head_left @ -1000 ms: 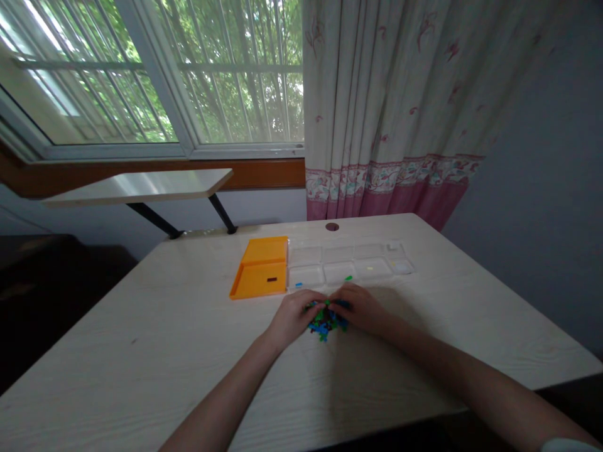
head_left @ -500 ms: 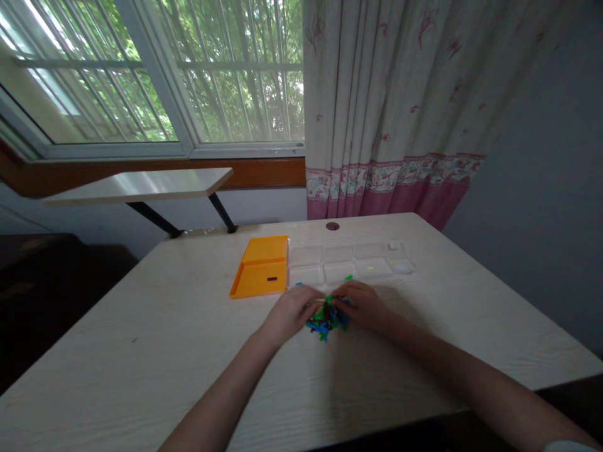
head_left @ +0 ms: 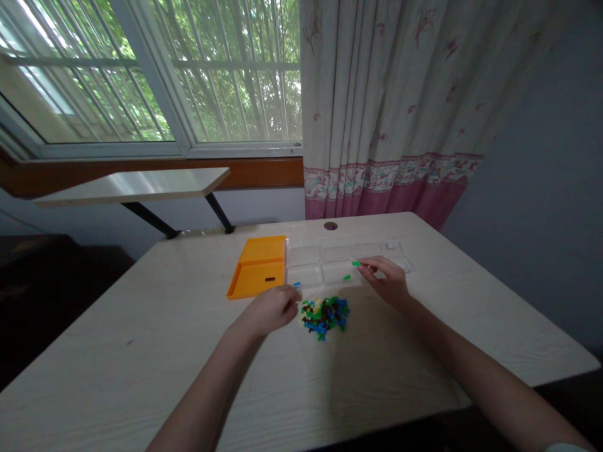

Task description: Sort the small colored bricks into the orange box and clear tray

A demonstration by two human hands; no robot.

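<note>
A heap of small green, blue, brown and yellow plastic pieces (head_left: 325, 316) lies on the table between my hands. My right hand (head_left: 386, 278) is over the clear sorting tray (head_left: 304, 274), pinching a green piece (head_left: 356, 263) between thumb and fingertips. Below that piece, a second green piece (head_left: 347, 277) rests in a front compartment. My left hand (head_left: 272, 309) is at the heap's left edge with its fingers curled together; whatever they may hold is hidden. Just beyond those fingertips a blue piece (head_left: 296, 284) lies in the tray's front left compartment.
An open orange case (head_left: 257, 287) with a dark brown piece (head_left: 270, 279) in it adjoins the tray on the left. A raised shelf (head_left: 155, 182) stands at the table's back left. Behind the table are a window and a curtain (head_left: 377, 125).
My hands have moved apart from the heap, uncovering it. The right went forward and right over the tray with a green piece; the left drew back to the left.
</note>
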